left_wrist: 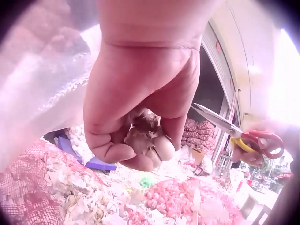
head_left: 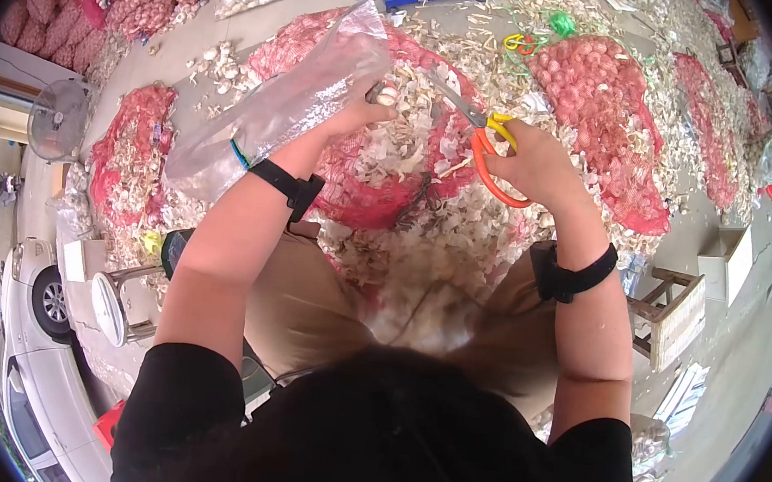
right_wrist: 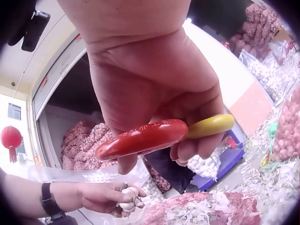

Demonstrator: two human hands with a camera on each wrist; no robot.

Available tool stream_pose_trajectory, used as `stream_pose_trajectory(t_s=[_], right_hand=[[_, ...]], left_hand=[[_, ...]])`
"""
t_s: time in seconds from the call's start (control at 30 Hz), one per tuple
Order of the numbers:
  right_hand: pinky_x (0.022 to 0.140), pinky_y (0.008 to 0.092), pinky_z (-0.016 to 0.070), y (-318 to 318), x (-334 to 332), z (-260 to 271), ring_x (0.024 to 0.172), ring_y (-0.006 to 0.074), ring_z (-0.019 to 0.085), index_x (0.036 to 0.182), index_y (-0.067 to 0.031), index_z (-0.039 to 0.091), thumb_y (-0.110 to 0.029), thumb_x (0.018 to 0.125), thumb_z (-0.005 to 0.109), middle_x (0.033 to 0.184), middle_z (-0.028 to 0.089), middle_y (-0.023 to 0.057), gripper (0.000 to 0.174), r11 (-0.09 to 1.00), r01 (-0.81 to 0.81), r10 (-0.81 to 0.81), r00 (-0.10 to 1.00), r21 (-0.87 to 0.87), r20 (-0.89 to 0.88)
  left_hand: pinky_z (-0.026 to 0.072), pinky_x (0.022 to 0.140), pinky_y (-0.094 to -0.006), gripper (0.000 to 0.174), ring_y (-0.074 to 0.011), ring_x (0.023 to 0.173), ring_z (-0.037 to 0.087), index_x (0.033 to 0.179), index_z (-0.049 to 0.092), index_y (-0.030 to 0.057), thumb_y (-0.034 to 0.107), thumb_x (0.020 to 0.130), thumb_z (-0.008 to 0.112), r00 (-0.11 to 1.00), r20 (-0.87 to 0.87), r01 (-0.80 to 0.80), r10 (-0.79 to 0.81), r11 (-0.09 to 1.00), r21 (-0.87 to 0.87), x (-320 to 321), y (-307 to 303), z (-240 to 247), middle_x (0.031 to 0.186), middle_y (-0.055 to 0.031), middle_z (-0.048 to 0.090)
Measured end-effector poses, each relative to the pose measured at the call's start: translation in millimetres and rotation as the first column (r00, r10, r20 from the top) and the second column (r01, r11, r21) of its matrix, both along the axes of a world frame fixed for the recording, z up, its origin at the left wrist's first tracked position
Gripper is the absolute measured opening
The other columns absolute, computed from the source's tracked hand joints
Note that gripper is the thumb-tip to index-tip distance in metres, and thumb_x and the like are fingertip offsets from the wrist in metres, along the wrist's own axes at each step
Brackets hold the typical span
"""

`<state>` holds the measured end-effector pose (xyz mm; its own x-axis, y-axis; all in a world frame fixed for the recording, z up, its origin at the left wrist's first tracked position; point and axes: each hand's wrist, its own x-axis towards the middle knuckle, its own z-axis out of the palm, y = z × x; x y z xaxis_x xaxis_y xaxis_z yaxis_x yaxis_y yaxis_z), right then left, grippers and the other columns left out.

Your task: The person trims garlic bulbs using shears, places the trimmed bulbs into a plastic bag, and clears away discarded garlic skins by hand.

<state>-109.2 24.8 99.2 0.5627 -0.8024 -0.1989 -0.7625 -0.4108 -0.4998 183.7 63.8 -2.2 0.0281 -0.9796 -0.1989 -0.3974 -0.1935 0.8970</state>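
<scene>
Over the heap of garlic skins (head_left: 405, 234) in front of the person's knees, twd its far edge, L hand (head_left: 358, 116) held a garlic bulb (head_left: 384, 95), w/ fingers & thumb curled round it. R hand (head_left: 534, 167) gripped orange-handled scissors (head_left: 482, 131), fingers curled tight round the handles. Blades pointed twd the bulb, near it but not touching. Clear plastic bag (head_left: 273, 114) lay along the L forearm, reaching past the wrist. Red mesh sacks (head_left: 608, 104) of garlic lay on the floor at the heap's right & left edges, skins strewn over them. More sacks were stacked at the far-left corner.
</scene>
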Motion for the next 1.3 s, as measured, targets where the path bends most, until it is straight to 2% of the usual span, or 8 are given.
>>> stream_pose_trajectory(t_s=[0.2, 0.27, 0.5, 0.57, 0.67, 1.0, 1.27, 1.3], right_hand=[[0.079, 0.0408, 0.0483, 4, 14, 3, 0.091, 0.0341, 0.061, 0.101, -0.0003, 0.057, -0.041, 0.071, 0.065, 0.095, 0.063, 0.0204, 0.051, 0.995, -0.090, 0.086, 0.990, -0.038, -0.110], [0.082, 0.0422, 0.0473, 3, 9, -20, 0.096, 0.0351, 0.058, 0.105, 0.0008, 0.053, -0.044, 0.070, 0.067, 0.101, 0.060, 0.0220, 0.059, 0.931, -0.176, 0.169, 0.984, -0.321, -0.049], [0.087, 0.0412, 0.0430, -7, 14, -37, 0.102, 0.0387, 0.053, 0.113, 0.0034, 0.047, -0.033, 0.067, 0.071, 0.106, 0.055, 0.0259, 0.063, 0.988, -0.150, 0.141, 0.977, -0.046, -0.159], [0.087, 0.0409, 0.0430, -8, 14, -45, 0.102, 0.0387, 0.053, 0.114, 0.0034, 0.047, -0.033, 0.067, 0.070, 0.106, 0.055, 0.0257, 0.064, 0.989, -0.147, 0.148, 0.988, 0.009, -0.055], [0.087, 0.0405, 0.0430, -9, 14, -49, 0.102, 0.0385, 0.053, 0.115, 0.0036, 0.047, -0.033, 0.067, 0.070, 0.106, 0.056, 0.0255, 0.064, 0.991, -0.130, 0.131, 0.990, 0.010, -0.043], [0.082, 0.0391, 0.0447, -9, 7, -51, 0.096, 0.0358, 0.056, 0.114, 0.0017, 0.049, -0.031, 0.068, 0.070, 0.102, 0.057, 0.0227, 0.060, 0.991, -0.132, 0.134, 0.989, -0.023, 0.064], [0.069, 0.0377, 0.0464, -1, 1, -37, 0.077, 0.0307, 0.060, 0.112, -0.0006, 0.050, -0.036, 0.067, 0.070, 0.085, 0.060, 0.0175, 0.061, 0.978, -0.071, 0.068, 0.997, 0.196, 0.022], [0.077, 0.0389, 0.0468, -1, 1, -36, 0.089, 0.0344, 0.060, 0.111, 0.0014, 0.052, -0.044, 0.068, 0.070, 0.101, 0.059, 0.0232, 0.065, 0.974, -0.081, 0.086, 0.996, 0.214, -0.013]], left_hand=[[0.0427, 0.084, -0.0272, 0.050, -0.0139, 0.095, 0.052, 0.121, 0.047, 0.0108, 0.013, 0.076, 0.067, 0.994, -0.060, -0.097, 0.093, 0.993, -0.072, 15, 7, 14, 0.104, -0.0039, 0.053], [0.0427, 0.083, -0.0272, 0.051, -0.0138, 0.095, 0.052, 0.121, 0.046, 0.0103, 0.013, 0.075, 0.067, 0.999, -0.042, -0.039, 0.034, 0.992, -0.120, 12, 2, 3, 0.105, -0.0047, 0.053], [0.0432, 0.074, -0.0290, 0.050, -0.0155, 0.089, 0.052, 0.115, 0.048, 0.0066, 0.016, 0.070, 0.067, 0.997, 0.074, -0.012, 0.014, 1.000, -0.026, -4, -2, -9, 0.100, -0.0071, 0.052], [0.0436, 0.072, -0.0294, 0.050, -0.0153, 0.088, 0.052, 0.115, 0.049, 0.0064, 0.016, 0.070, 0.067, 0.997, 0.069, -0.041, 0.039, 0.999, 0.027, -10, 0, -7, 0.100, -0.0066, 0.052], [0.0454, 0.071, -0.0282, 0.050, -0.0140, 0.086, 0.053, 0.116, 0.051, 0.0073, 0.014, 0.070, 0.068, 0.999, 0.013, -0.042, 0.044, 0.993, -0.112, -13, -3, -19, 0.102, -0.0054, 0.052], [0.0455, 0.084, -0.0261, 0.058, -0.0103, 0.094, 0.053, 0.124, 0.048, 0.0104, 0.013, 0.072, 0.075, 0.948, -0.313, 0.068, -0.056, 0.997, 0.027, -29, -2, -7, 0.105, -0.0015, 0.053], [0.0462, 0.084, -0.0264, 0.054, -0.0108, 0.091, 0.056, 0.120, 0.048, 0.0077, 0.013, 0.073, 0.075, 0.897, -0.439, 0.087, -0.047, 0.994, 0.072, -48, -3, 12, 0.102, -0.0026, 0.057], [0.0463, 0.083, -0.0267, 0.053, -0.0111, 0.090, 0.056, 0.119, 0.048, 0.0064, 0.015, 0.074, 0.075, 0.893, -0.450, 0.050, -0.003, 0.994, 0.093, -51, -3, 13, 0.102, -0.0029, 0.057]])
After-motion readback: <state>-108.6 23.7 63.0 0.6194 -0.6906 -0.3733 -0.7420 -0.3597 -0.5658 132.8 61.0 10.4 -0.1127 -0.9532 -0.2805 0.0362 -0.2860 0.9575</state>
